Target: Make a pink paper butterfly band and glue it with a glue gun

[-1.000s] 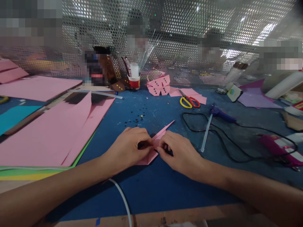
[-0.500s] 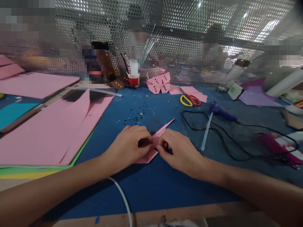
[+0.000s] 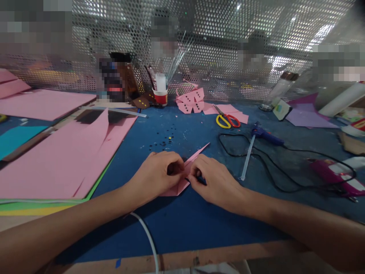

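Pinching folded pink paper (image 3: 182,185) (creased), both hands (image 3: 161,173) nearly meet.

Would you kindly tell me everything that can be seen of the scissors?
The scissors have one yellow and one red finger loop, apparently plastic, and dark grey blades that look like metal. They lie on the blue tabletop, beyond the right hand, loops towards the person and blades pointing away to the left. The blades rest over pink paper pieces. The loops sit slightly apart; whether the blades are fully closed is too small to tell. Neither hand touches them.
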A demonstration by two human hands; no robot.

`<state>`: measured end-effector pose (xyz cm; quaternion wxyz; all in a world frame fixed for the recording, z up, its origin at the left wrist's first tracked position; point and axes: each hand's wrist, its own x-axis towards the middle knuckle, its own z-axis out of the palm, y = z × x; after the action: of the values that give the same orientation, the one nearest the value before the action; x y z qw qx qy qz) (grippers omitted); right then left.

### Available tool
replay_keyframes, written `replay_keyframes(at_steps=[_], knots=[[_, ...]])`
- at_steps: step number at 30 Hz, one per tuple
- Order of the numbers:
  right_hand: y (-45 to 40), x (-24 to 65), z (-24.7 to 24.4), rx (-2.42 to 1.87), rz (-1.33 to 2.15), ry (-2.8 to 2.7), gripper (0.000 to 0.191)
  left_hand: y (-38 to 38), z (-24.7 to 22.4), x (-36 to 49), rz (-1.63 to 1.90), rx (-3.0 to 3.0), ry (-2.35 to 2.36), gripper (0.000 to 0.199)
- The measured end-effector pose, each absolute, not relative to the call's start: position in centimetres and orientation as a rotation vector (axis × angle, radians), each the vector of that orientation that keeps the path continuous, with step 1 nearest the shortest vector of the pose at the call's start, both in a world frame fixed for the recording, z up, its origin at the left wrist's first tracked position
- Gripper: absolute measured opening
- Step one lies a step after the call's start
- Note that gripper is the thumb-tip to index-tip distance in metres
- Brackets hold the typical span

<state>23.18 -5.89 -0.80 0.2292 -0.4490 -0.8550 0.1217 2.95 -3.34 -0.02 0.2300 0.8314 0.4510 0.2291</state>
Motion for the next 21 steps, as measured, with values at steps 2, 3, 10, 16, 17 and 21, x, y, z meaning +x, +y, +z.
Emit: replay_keyframes(at_steps=[2,3,10,16,17,21], knots=[[-5.9,23.2,-0.8,-1.241,0.351,-2.355,0.007,-3.3,0.2,3.0,0.604,2.266,1.259,0.002],[-5.9,23.2,-0.7,-1.236,0.363,-2.356,0.007,-3.3,0.3,3.0,0.593,2.256,1.262,0.002],[-5.8,23.7,-0.7,-1.064,0.342,-2.439,0.015,-3.2,0.3,3.1,0.593,2.206,1.277,0.006],[-5.7,24.2,-1.1,-0.935,0.151,-2.546,0.017,-3.5,0.3,3.2,0.577,2.248,1.326,0.004],[-5.7,24.3,-1.1,-0.919,0.120,-2.556,0.018,-3.5,0.3,3.1,0.579,2.254,1.327,0.004],[-5.6,24.5,-1.1,-0.882,0.017,-2.626,0.020,-3.6,0.2,3.1,0.594,2.267,1.294,0.007]])
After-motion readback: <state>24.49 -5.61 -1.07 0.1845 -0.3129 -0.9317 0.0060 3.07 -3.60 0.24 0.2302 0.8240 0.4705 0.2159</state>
